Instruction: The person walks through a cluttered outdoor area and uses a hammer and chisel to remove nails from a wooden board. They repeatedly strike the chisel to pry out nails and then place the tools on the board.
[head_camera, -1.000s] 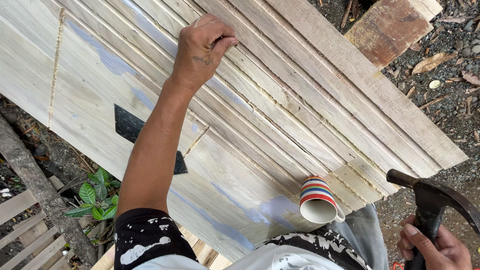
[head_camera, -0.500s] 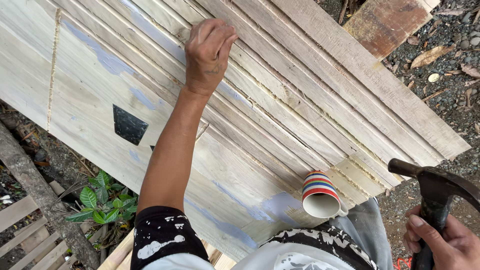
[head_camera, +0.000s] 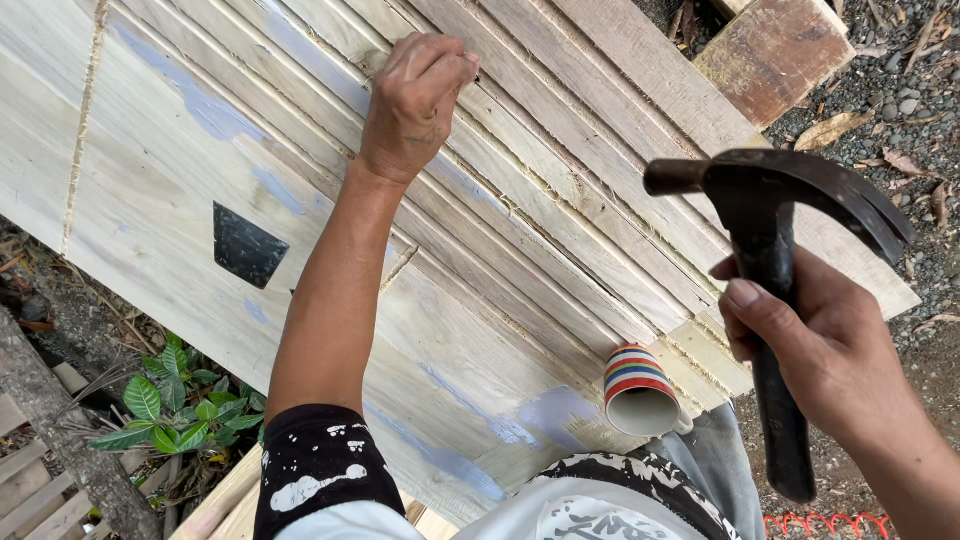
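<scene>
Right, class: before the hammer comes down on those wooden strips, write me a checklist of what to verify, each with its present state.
1. Right hand has a closed grip on the hammer handle: ok.
2. Hammer raised above the wooden strips: ok.
3. Left hand pinched at a strip: ok.
4. A nail between the left fingers: cannot tell, too small.
5. Fingers out of the hammer's path: not ok, they sit at the spot.
6. Striped cup away from the left hand: ok.

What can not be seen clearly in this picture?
Head view:
- What the left hand pinches: hidden by its fingers.
- Inside of the striped cup: too dark.
- Hammer handle: its middle is covered by the right hand.
</scene>
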